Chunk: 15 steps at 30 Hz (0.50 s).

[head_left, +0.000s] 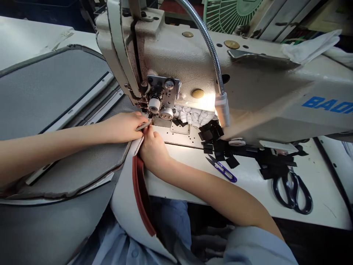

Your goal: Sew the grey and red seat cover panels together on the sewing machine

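Note:
At the sewing machine (176, 55), my left hand (124, 127) is closed on the edge of a grey upholstery cover (121, 191), just in front of the needle area. My right hand (154, 149) presses against the same edge from the other side, fingers bent and bunched close to the presser foot. A red-brown strip (140, 195) runs along the cover where it hangs over my lap. The needle and the exact spot being gripped are mostly hidden by my fingers and the machine head.
Purple thread snips (222, 168) and dark-handled scissors (293, 191) lie right of my right forearm. Black fabric tabs (212, 132) and white scraps (195, 117) sit under the machine arm. A flexible lamp (222, 108) hangs there. Grey panels with white strips (77, 110) spread leftward.

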{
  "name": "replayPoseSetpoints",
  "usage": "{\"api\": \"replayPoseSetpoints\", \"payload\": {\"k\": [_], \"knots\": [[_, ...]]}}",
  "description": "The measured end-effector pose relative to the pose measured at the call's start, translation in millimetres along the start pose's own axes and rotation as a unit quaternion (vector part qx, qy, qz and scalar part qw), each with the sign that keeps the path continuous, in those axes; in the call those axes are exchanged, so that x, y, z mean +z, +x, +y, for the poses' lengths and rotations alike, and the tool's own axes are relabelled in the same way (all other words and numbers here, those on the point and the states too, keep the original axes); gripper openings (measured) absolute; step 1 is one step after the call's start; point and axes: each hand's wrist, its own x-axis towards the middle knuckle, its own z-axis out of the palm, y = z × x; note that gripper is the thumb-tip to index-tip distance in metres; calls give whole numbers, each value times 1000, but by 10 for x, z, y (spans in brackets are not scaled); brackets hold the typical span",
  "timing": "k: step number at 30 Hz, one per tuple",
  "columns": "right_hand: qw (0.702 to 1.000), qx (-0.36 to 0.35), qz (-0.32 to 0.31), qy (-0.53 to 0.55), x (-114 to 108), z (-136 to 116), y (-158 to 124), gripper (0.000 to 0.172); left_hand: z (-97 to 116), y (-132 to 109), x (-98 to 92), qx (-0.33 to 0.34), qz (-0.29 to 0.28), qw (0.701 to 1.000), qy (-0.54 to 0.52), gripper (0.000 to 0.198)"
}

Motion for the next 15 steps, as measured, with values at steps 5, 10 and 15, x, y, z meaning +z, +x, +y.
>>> {"api": "replayPoseSetpoints", "payload": {"k": [5, 10, 15], "knots": [[999, -18, -30, 12, -72, -88, -121, 41, 11, -44, 17, -12, 8, 1000, 5, 26], [1000, -25, -10, -4, -53, -27, -40, 32, 96, 64, 0, -58, -7, 998, 38, 32], [999, -24, 15, -16, 56, 85, 38, 32, 94, 86, 37, -67, 2, 996, 57, 47]]}}
